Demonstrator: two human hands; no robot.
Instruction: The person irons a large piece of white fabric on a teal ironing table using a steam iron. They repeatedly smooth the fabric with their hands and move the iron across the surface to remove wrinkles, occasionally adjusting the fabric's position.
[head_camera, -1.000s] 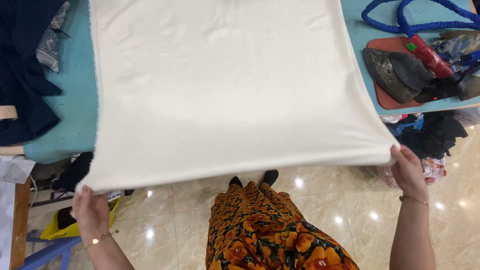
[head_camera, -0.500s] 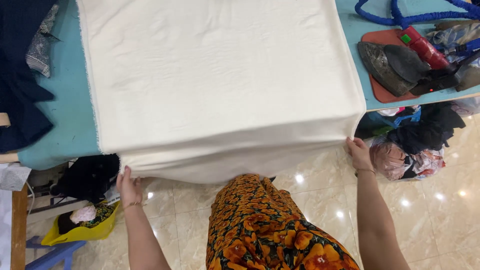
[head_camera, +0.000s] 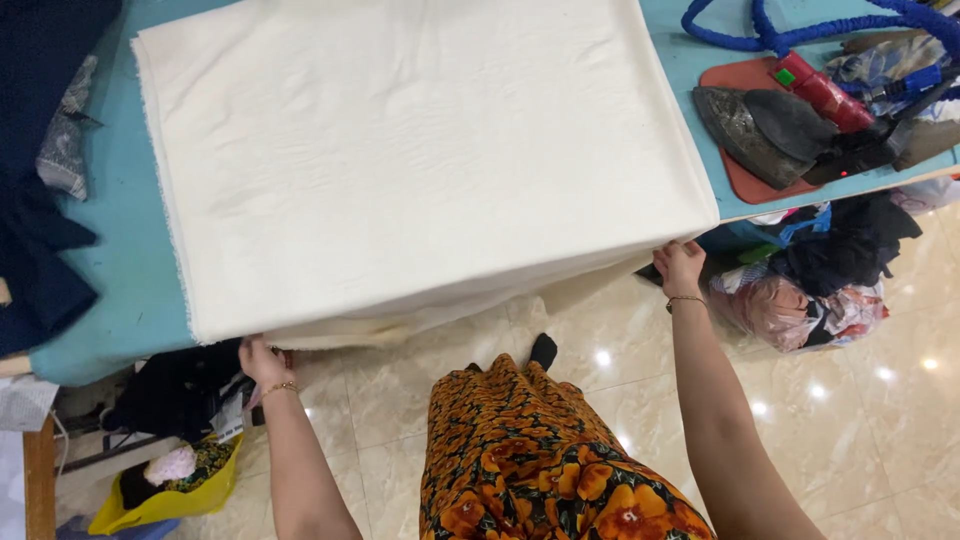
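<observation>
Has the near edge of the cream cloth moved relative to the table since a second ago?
Yes. The cream cloth edge was held out past the teal table; now it hangs close against the table's front edge.

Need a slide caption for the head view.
Both hands, left hand and right hand, grip cream fabric at the table edge.

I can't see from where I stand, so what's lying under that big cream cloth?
The cream cloth lies on a teal table, visible along its left and right edges. Both the left hand and right hand grip its overhanging front edge. Anything else beneath is covered.
</observation>
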